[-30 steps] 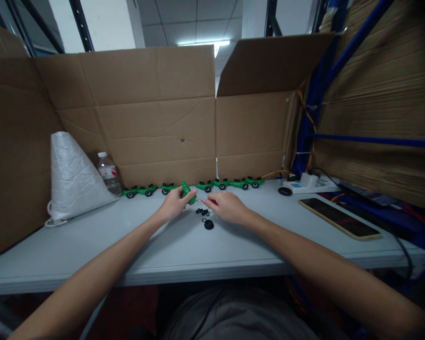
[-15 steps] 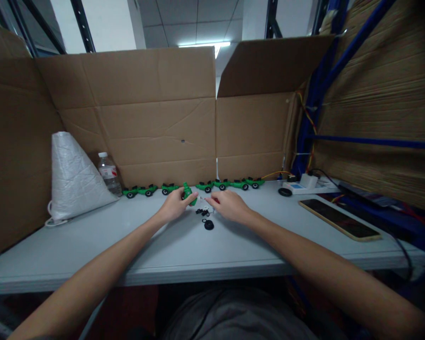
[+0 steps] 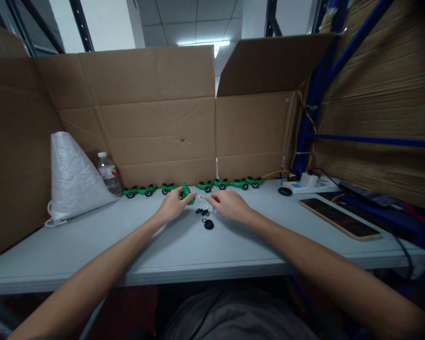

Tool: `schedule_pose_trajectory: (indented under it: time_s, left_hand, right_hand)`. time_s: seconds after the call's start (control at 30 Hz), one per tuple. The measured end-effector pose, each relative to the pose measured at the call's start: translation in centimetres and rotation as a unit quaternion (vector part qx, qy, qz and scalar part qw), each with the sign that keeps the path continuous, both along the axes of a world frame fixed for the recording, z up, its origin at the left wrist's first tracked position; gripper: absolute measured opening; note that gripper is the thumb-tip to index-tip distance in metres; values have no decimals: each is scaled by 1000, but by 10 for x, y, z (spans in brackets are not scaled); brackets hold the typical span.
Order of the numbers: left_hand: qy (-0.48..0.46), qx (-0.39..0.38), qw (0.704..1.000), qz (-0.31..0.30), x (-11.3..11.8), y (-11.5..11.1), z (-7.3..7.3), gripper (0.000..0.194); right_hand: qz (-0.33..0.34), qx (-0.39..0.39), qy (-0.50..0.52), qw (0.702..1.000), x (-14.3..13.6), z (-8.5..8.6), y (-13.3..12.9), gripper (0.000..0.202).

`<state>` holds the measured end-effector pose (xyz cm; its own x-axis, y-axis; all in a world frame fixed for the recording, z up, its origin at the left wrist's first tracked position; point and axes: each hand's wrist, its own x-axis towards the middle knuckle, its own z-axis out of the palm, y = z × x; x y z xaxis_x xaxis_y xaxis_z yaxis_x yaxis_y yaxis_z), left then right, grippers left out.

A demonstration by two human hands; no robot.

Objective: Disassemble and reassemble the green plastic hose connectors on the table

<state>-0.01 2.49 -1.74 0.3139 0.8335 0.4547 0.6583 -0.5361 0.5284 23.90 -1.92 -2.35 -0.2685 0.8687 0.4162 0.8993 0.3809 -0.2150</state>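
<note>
My left hand (image 3: 172, 206) is closed around a green toy car body (image 3: 185, 190), which it holds tilted up above the table. To the right of it, my right hand (image 3: 231, 206) is pinched shut. A small, thin thing with a bit of red shows at its fingertips, too small to name, and its tip points toward the car body without touching it. Tiny white pieces show between the hands. Below them on the table lie several small black parts (image 3: 202, 212) and a round black piece (image 3: 208, 225).
Several green toy cars (image 3: 221, 184) line the back of the white table (image 3: 156, 255) by the cardboard wall (image 3: 156, 137). A silver bag (image 3: 74, 182) and a water bottle (image 3: 109, 173) stand left. Rightward are a phone (image 3: 340, 219), black ring (image 3: 285, 191) and power strip (image 3: 306, 187).
My left hand and the green car body have shifted slightly left, so the gap to the right hand's fingertips is a little wider. The right hand has hardly moved.
</note>
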Motion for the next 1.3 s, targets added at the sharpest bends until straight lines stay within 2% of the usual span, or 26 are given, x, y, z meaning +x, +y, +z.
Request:
schedule_pose_trajectory:
  time_s: [0.2,0.33,0.47,0.8,0.93,1.17,1.3]
  left_hand:
    - [22,10,999,36,-5,4,0,53]
    - [75,36,993,80,-10,7,0,49]
    - [122,28,987,103,-14,8,0,48]
    - [192,16,975,111,-18,8,-3,47]
    - [196,6,975,109,-18,9,-3,50]
    - [173,9,981,84,-20,11,-4,52]
    - [163,12,985,47,-19,12,-5,49]
  right_hand:
    - [-8,-16,-16,1000,-1,4,-4,49]
    - [-14,-20,-19,1000,-2,6,-5,49]
    - [-9,-10,-19,1000,-1,5,-4,50]
    - [-8,-3,-7,1000,-1,4,-3,48]
    - [-32,-10,-35,999,0,3,-1,47]
    - [-70,-63,-107,990,15,-3,7,28]
    - [-87,-103,-137,981,25,-6,11,32]
